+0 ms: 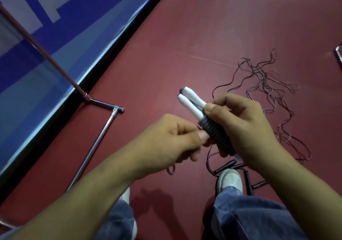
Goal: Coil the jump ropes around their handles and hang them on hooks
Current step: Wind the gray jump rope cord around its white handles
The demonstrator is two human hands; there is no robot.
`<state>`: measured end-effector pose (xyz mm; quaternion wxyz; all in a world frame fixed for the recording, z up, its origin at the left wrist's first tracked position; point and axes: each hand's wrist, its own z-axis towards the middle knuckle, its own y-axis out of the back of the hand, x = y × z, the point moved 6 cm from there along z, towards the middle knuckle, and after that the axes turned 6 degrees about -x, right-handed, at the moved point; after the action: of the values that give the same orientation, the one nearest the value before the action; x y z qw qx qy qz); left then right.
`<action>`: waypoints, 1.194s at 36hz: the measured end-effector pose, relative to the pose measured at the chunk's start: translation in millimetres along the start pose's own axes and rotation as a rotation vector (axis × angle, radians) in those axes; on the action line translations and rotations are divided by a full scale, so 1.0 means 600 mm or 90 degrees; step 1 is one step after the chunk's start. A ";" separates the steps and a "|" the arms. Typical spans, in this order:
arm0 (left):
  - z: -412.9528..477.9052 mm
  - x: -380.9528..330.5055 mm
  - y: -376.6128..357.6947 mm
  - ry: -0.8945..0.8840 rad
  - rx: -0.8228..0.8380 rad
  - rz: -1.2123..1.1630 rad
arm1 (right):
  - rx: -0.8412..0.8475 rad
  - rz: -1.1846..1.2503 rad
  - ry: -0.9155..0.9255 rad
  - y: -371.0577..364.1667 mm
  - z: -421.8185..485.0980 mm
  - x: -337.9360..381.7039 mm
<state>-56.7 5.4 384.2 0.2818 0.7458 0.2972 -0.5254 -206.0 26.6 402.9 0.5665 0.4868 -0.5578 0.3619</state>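
My right hand [238, 127] grips a pair of white jump-rope handles [190, 101] held side by side, their lower part wound in tight dark rope coils [216, 136]. My left hand [175, 141] pinches the rope's loose end beside the coils; a small loop of rope [171, 171] hangs below that hand. On the red floor to the right lies a tangle of thin dark ropes [268, 90]. Black handles [248, 182] lie on the floor by my right shoe.
A chrome rack base [96, 145] with a slanted upright pole [42, 51] stands at the left, next to a blue banner wall [55, 36]. My shoes and jeans fill the bottom. A metal object [338, 53] shows at the right edge.
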 end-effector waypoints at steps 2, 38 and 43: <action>0.004 -0.004 0.011 -0.007 -0.025 -0.090 | -0.005 0.019 0.003 0.007 0.003 0.007; -0.005 0.004 0.028 0.085 -0.039 0.064 | -0.023 -0.301 0.082 0.025 0.006 0.002; -0.007 -0.004 0.028 0.124 -0.029 -0.072 | -0.019 -0.474 0.186 0.019 0.004 0.011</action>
<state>-42.4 -2.8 389.2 0.2383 0.7690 0.3763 -0.4585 -216.7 26.2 410.6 0.7394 0.5907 -0.2620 0.1887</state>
